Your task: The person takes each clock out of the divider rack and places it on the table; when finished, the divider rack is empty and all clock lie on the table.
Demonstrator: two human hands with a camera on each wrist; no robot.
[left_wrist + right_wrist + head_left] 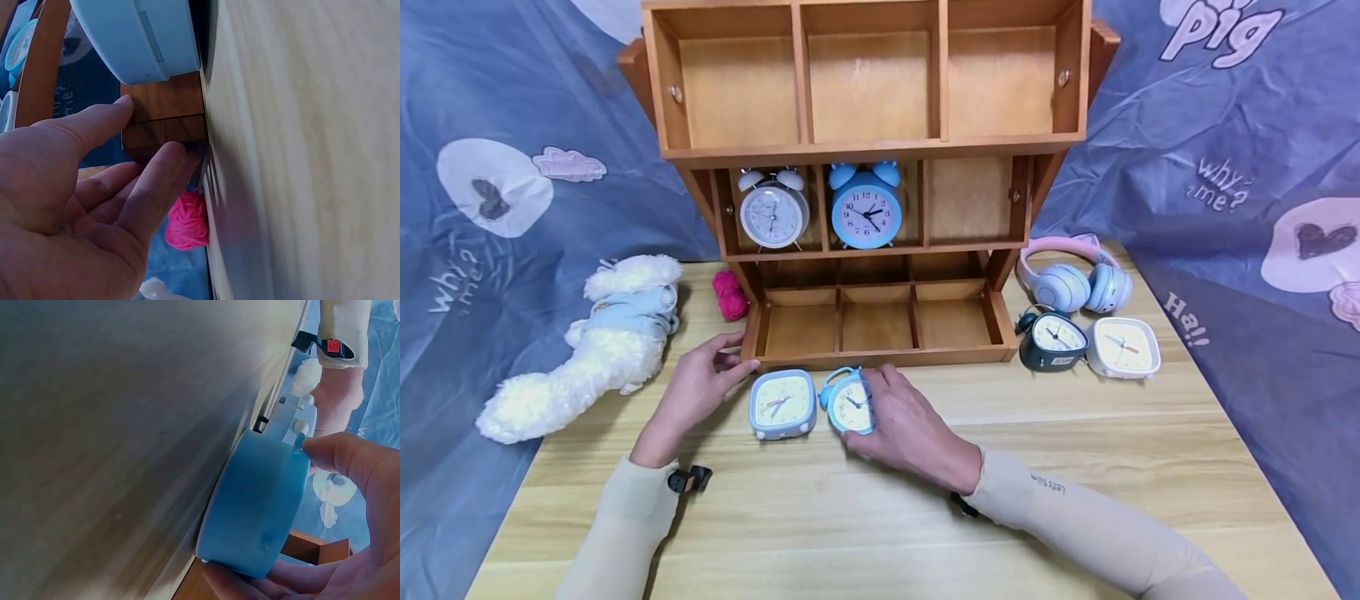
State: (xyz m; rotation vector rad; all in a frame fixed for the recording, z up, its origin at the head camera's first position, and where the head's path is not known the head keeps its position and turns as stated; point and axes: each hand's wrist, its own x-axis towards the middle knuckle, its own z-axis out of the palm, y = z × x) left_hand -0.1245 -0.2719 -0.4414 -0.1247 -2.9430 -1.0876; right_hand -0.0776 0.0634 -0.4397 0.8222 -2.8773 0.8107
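Observation:
My right hand (910, 429) grips a round blue alarm clock (848, 404) with bells, thumb on one side and fingers on the other. The clock lies tilted in front of the shelf, its face partly covered by the hand; in the right wrist view its blue casing (253, 500) shows close to the tabletop. With thumb and fingertips, my left hand (696, 387) holds the lower left front corner of the wooden shelf (883, 360). Between the hands stands a square light-blue clock (782, 404). In the left wrist view, the shelf corner (165, 103) sits between thumb and index finger.
The middle tier holds a white twin-bell clock (773, 215) and a blue twin-bell clock (867, 212). On the right are a dark green clock (1052, 340), a square white clock (1123, 348) and headphones (1063, 283). Pink yarn (730, 294) and a fluffy white plush (602, 350) lie left.

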